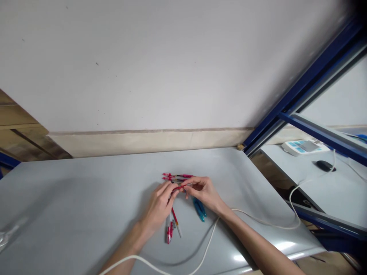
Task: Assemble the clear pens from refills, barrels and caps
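Note:
Both my hands are closed on a thin red pen part (180, 187), held level between them over the table. My left hand (161, 200) pinches its left end, and my right hand (203, 193) pinches its right end; the fingers hide much of it. Behind them lie several red pens (177, 176). Below my left hand rest a clear pen barrel with a red cap (168, 233) and a red ink refill (174, 217). Teal pens (199, 209) lie just under my right hand, partly covered by it.
A white cable (210, 238) crosses the grey table (86, 206) and passes over my left forearm. A blue metal frame (286, 88) rises on the right. Beyond it, a black mouse (325, 165) and a white device (304, 146) sit on another table. Clear plastic (4, 238) lies at the left edge.

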Demonstrator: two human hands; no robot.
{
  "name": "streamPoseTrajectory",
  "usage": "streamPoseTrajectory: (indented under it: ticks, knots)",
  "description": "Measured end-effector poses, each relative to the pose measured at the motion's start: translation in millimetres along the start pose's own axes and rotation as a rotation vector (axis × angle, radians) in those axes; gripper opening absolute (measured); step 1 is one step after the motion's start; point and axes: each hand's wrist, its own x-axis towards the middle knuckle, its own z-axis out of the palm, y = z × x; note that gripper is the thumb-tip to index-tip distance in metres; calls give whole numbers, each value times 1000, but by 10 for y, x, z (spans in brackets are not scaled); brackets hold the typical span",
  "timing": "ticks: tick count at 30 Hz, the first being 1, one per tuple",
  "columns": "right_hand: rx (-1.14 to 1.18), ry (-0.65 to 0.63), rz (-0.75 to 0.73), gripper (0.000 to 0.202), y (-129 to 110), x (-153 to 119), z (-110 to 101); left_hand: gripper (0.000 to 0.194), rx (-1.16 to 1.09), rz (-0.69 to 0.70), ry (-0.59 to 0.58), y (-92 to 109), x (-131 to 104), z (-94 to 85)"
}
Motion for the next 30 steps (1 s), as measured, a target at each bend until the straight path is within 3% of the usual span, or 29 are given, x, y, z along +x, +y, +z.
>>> streamPoseTrajectory:
  ticks: [5, 16, 23, 30]
  knots:
    - [-218, 23, -42, 24, -47, -19, -16, 21, 27, -7, -38, 39, 6, -43]
    - [-531, -75, -224, 49, 22, -57, 104, 22, 193, 97, -83, -39, -35, -20]
    - [-548, -29, -203, 29, -7, -104, 117, 23, 245, 108, -33, -32, -6, -69]
    - [-515, 35, -214, 21, -27, -114, 112, 20, 169, 61, -45, -36, -30, -123]
